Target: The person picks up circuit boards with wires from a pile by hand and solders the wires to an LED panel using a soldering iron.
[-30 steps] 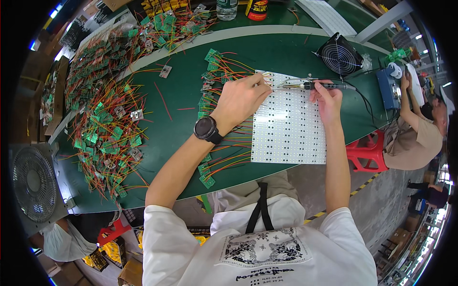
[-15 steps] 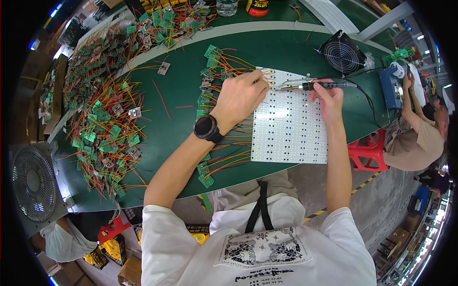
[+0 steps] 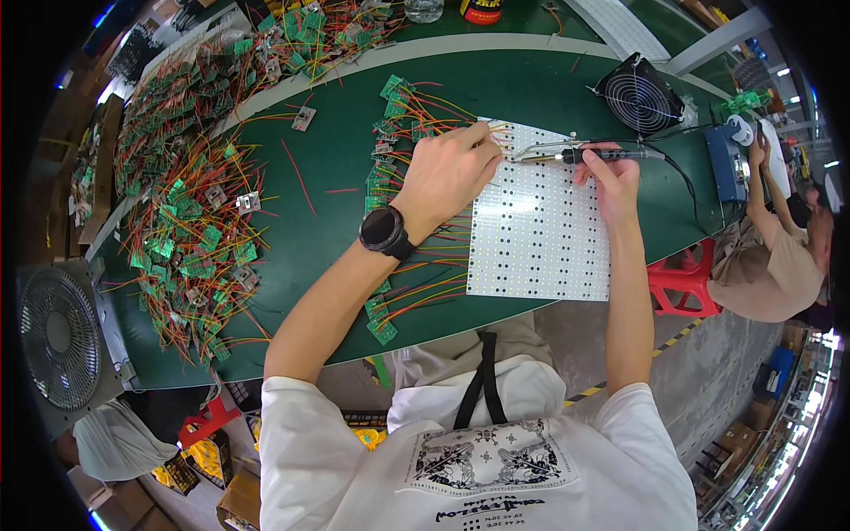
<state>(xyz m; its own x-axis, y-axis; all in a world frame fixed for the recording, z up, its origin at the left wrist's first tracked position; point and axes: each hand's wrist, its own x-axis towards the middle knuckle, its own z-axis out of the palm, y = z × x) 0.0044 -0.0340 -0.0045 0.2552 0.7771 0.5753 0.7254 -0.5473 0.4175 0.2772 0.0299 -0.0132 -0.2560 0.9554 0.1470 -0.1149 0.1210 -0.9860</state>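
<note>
A white LED panel (image 3: 540,239) with rows of small dots lies on the green bench. My right hand (image 3: 615,186) grips a soldering iron (image 3: 571,157) with a thin metal tube along its top. The iron's tip points left, close to my left fingertips, over the panel's upper left part. My left hand (image 3: 447,173), with a black watch on its wrist, rests at the panel's left edge with fingers bent together; what they pinch is hidden. Small green circuit boards (image 3: 379,320) stand in a column beside the panel, their red and yellow wires reaching its left edge.
A large heap of wired boards (image 3: 190,239) covers the bench's left side, with more at the back. A black fan (image 3: 633,96) and a blue box (image 3: 726,164) stand to the right. A grey fan (image 3: 60,323) is at far left. Another person (image 3: 766,265) sits at right near a red stool (image 3: 686,279).
The iron's tip has shifted slightly left toward my left fingertips. My left hand stays at the panel's edge, and the view has tilted a little.
</note>
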